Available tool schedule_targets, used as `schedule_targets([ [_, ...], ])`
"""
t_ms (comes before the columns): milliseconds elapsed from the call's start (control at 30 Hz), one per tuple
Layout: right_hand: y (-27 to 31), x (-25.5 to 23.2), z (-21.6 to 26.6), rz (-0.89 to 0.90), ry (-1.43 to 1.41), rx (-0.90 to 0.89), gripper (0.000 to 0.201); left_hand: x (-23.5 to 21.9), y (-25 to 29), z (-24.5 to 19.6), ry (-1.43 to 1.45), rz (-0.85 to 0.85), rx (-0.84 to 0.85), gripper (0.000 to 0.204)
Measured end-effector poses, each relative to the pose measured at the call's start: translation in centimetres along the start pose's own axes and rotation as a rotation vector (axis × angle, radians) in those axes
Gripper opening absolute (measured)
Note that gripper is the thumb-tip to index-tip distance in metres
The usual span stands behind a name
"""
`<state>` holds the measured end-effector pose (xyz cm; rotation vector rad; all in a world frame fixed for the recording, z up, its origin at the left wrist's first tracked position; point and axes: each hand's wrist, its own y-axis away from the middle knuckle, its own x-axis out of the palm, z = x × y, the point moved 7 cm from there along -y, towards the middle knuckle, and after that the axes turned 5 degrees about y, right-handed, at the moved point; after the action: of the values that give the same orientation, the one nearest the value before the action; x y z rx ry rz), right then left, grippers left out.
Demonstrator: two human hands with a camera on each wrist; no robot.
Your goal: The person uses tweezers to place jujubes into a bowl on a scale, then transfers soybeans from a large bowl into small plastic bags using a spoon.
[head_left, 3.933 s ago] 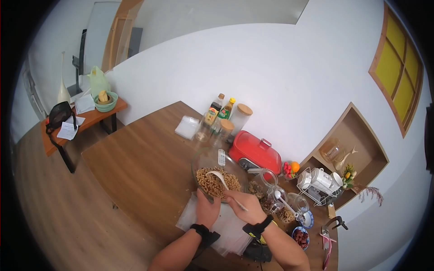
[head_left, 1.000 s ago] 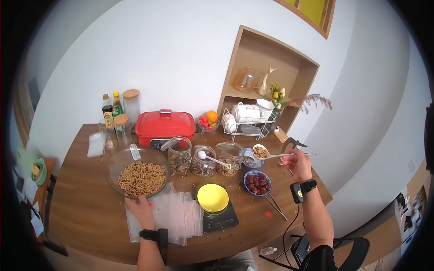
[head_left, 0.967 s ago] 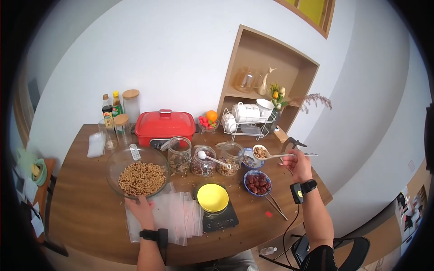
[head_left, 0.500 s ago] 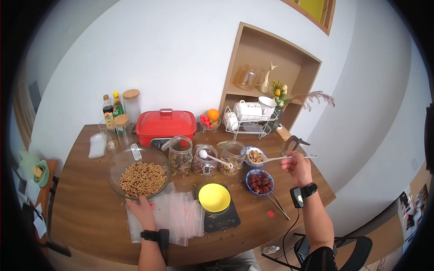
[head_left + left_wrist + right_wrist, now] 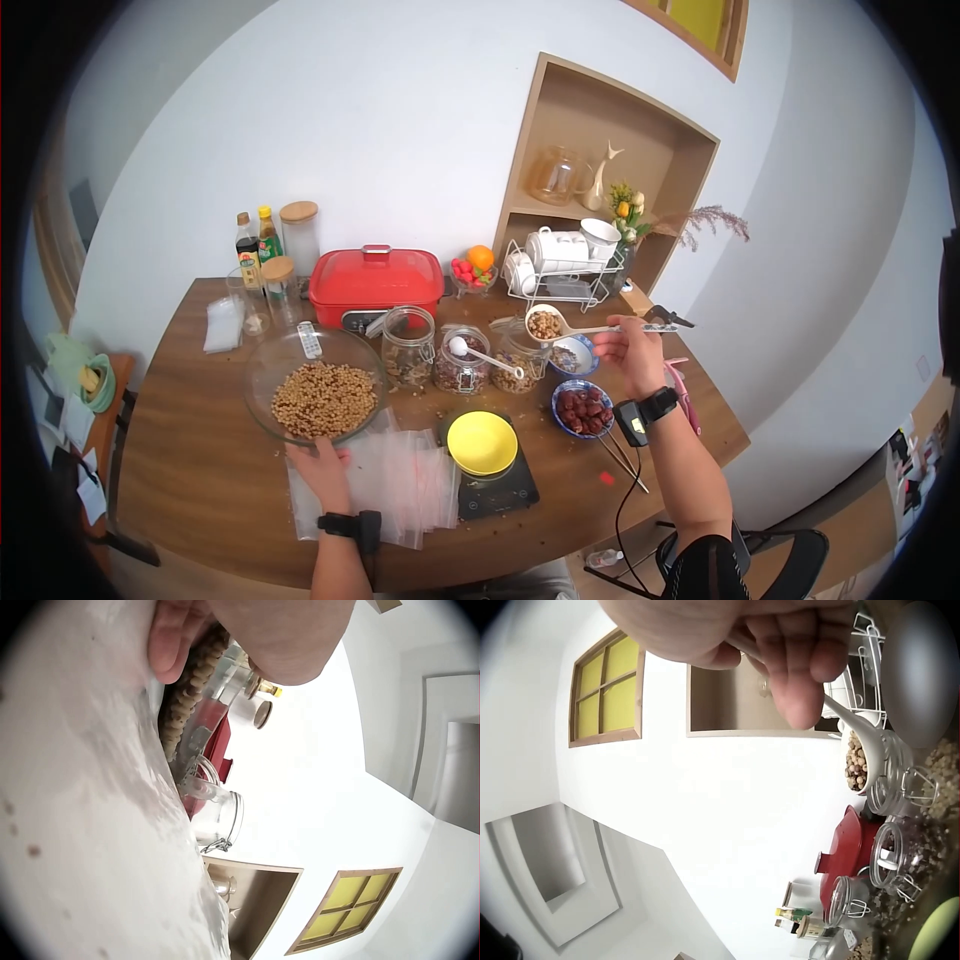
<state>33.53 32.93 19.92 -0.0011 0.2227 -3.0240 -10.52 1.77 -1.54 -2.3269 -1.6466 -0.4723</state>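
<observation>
My left hand (image 5: 322,474) grips the near rim of a large glass bowl (image 5: 262,415) of round tan beans (image 5: 325,398), fingers under its edge in the left wrist view. My right hand (image 5: 632,355) holds a long-handled white spoon (image 5: 572,331) level in the air, its scoop full of beans (image 5: 856,762). The scoop hangs by the rightmost glass jar (image 5: 519,372). Just beyond it sits a blue-and-white bowl (image 5: 576,356) with a little in it. A second blue-patterned bowl (image 5: 566,420) of red dates (image 5: 585,409) stands nearer me.
A yellow bowl (image 5: 482,443) rests on a black kitchen scale (image 5: 500,497), beside clear zip bags (image 5: 400,485). Another jar (image 5: 461,372) carries a small white spoon (image 5: 488,357). A red electric cooker (image 5: 375,283) and a cup rack (image 5: 565,268) stand along the wall. Metal tongs (image 5: 626,465) lie at right.
The spoon went from the glass bowl to the right with beans. Over the last half second my right hand has moved it left from over the far blue-and-white bowl. The left hand stays at the glass bowl.
</observation>
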Motion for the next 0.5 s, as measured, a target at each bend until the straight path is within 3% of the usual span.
schedule_targets([
  [67,-0.1,0.7,-0.2,0.010,0.019,-0.017,0.031,0.2,0.2,-0.5,0.006,-0.012,0.020,0.050],
  [500,1.7,4.1,-1.9,0.154,0.145,-0.163,0.026,0.3,0.3,-0.6,-0.023,-0.013,0.015,0.055],
])
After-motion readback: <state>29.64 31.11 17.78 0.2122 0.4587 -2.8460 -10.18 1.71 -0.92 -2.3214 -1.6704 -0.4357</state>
